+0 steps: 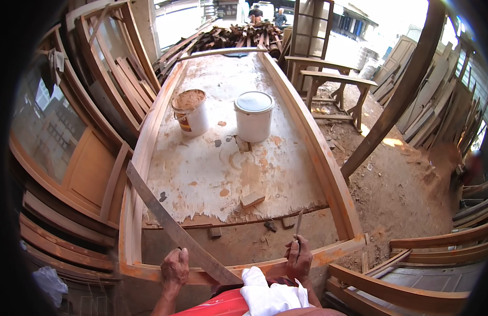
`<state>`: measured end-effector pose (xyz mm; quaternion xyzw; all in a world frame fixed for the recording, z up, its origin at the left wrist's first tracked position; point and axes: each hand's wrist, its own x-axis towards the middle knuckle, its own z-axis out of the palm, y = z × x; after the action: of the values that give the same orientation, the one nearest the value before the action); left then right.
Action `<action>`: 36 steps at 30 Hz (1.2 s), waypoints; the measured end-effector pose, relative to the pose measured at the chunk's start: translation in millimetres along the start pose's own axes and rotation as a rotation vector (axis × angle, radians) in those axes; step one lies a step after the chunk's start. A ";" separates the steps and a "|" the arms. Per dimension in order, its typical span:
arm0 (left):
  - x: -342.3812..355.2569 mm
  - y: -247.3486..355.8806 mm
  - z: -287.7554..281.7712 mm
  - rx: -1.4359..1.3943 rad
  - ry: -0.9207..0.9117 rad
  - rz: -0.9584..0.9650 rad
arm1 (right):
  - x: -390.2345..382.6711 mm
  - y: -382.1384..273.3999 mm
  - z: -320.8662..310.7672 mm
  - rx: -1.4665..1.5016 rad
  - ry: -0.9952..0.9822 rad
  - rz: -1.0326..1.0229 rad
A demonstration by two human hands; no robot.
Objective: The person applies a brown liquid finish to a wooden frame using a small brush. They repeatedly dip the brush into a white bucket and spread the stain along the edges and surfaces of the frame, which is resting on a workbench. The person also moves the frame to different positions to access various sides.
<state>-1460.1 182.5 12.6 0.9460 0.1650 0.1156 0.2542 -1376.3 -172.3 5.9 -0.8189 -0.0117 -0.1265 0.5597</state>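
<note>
A wooden frame (345,216) lies in front of me, with its near rail at my hands. My left hand (174,267) is closed, thumb up, above the near rail; what it grips, if anything, I cannot make out. Just right of it, a long flat grey-brown strip (167,217) slants from the frame's left side down toward my body. My right hand (299,259), over the near rail on the right, is closed round a thin tool with a narrow upright blade (300,220). A white cloth (270,295) lies against me between my forearms.
Inside the frame, a stained white board (202,174) bears an open bucket (192,118), a lidded white bucket (254,124) and a small wood block (252,198). Framed panels (70,163) lean at left; a wooden trestle (339,79) and slanting post (396,116) stand right.
</note>
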 end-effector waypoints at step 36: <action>-11.1 277.0 169.8 -0.294 -0.298 0.331 | 47.2 106.0 -289.8 0.136 0.165 0.400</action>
<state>-1348.7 -122.9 11.6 0.9196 -0.0499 0.0378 0.3878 -1369.9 -484.1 18.4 -0.7520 0.1882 -0.0787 0.6268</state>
